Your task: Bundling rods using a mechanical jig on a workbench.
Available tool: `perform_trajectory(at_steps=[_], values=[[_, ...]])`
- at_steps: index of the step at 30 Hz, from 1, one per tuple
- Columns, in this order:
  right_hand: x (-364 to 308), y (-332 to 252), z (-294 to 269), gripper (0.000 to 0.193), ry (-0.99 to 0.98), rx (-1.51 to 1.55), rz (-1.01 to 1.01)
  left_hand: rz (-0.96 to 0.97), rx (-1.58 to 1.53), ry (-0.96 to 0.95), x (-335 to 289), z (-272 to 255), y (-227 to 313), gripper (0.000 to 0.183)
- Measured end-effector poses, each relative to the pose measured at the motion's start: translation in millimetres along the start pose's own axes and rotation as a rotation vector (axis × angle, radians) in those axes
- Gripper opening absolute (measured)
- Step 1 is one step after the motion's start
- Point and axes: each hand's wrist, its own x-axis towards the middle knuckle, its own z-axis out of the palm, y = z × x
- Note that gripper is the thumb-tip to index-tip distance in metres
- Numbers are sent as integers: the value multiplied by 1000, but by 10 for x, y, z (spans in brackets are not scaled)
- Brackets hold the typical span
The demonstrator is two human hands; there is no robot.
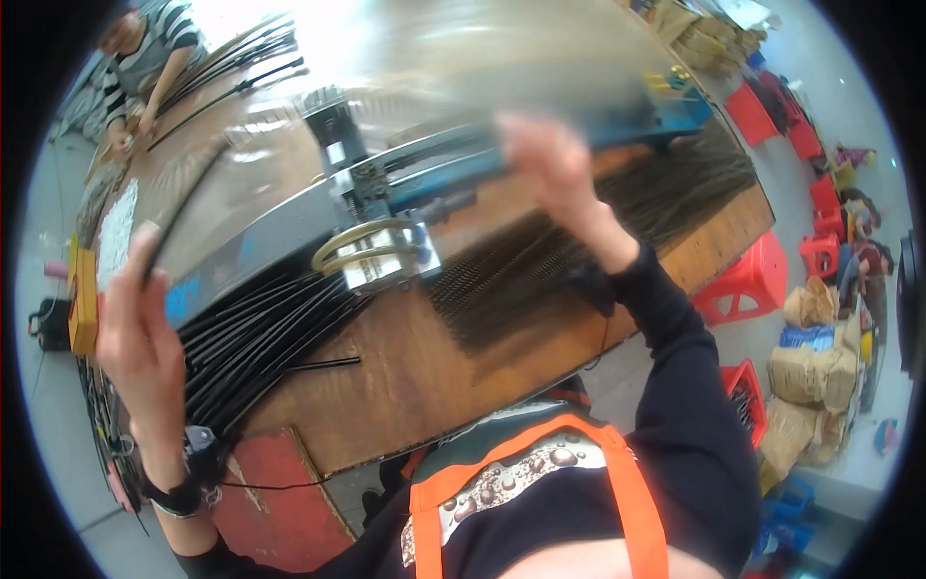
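Observation:
My left hand [145,347], at the left end of the table, is closed on a thin black rod [190,198] that slants up and away from the fingers. Below and beside it lies a bundle of black rods [260,338], with one loose rod [323,365] at its near side. My right hand [555,164] is raised over the blue rail [627,130] of a bench machine [371,198]; motion smears its fingers, so I cannot see if it holds anything. A pale looped hose [338,246] curves around the machine's metal block [391,261].
Dark thin strands [579,251] cover the table's right part. A person in striped sleeves [159,58] handles rods across the table [415,386]. A red stool [748,280] stands at the right edge, with red bins [752,111] and cardboard packages [815,372] beyond. A cable [280,484] hangs in front.

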Motion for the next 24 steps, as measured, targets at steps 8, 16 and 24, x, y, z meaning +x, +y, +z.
perform_trajectory(at_steps=[8,16,24], values=[[410,-328,373,17,-340,551,454,-220,-97,282,4,-346,-326,26],[981,-584,1196,21,-301,553,-106,-246,-72,148,-366,-203,-319,26],[1118,-748,1334,19,-629,454,-42,-209,8,133,-463,-165,-420,25]])
